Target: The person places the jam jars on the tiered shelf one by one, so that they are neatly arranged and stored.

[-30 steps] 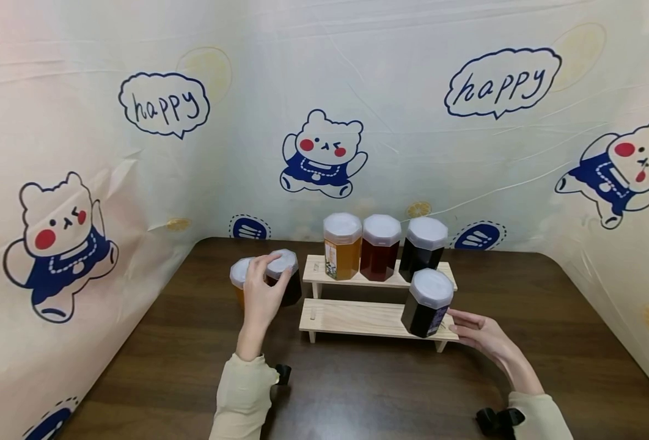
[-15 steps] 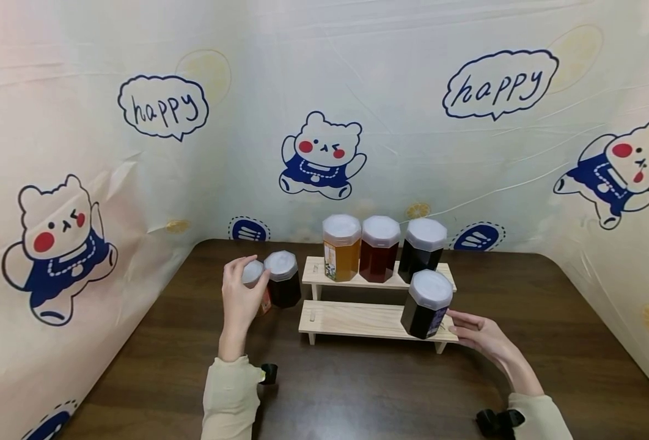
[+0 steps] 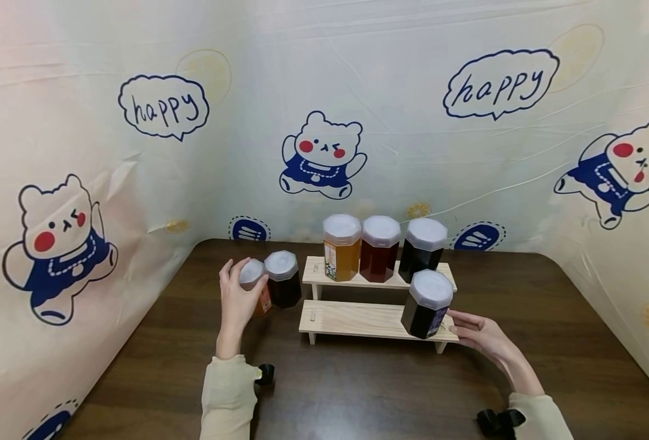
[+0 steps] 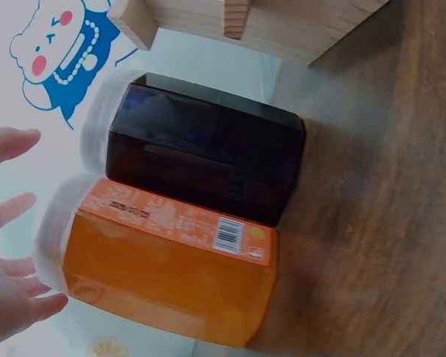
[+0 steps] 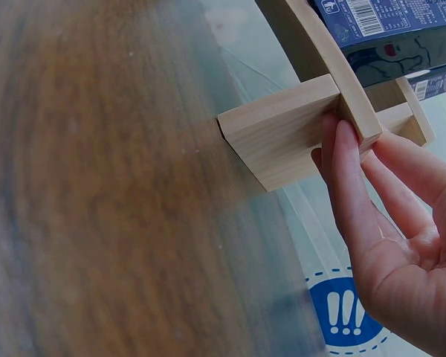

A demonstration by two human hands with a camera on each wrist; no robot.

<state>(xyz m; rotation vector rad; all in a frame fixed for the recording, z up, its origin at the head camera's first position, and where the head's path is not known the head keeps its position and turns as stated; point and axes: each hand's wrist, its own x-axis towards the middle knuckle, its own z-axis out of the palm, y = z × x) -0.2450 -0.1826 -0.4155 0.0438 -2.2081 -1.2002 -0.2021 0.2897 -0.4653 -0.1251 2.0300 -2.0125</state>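
Note:
My left hand (image 3: pixel 238 299) is at an orange honey jar (image 4: pixel 163 275), its fingers spread about the white lid (image 4: pixel 56 234). Fingertips show right at the lid's edge in the left wrist view. Touching that jar stands a dark jar (image 3: pixel 283 287) with a similar pale lid. With thumb and fingers my right hand (image 5: pixel 401 238) pinches the right end of the lower tier of a wooden two-tier rack (image 3: pixel 352 318). On this tier, near the right hand, stands another dark jar (image 3: pixel 425 311) with a purple label.
The upper tier carries an amber jar (image 3: pixel 342 253), a reddish-brown jar (image 3: pixel 379 256) and a dark jar (image 3: pixel 420 253) side by side. A brown wooden table (image 3: pixel 357 391) lies under everything. Behind it hangs a printed curtain (image 3: pixel 412 140).
My left hand has moved left from the dark jar's lid to the orange jar beside it, and its fingers have spread about that lid. The right hand keeps its place on the rack.

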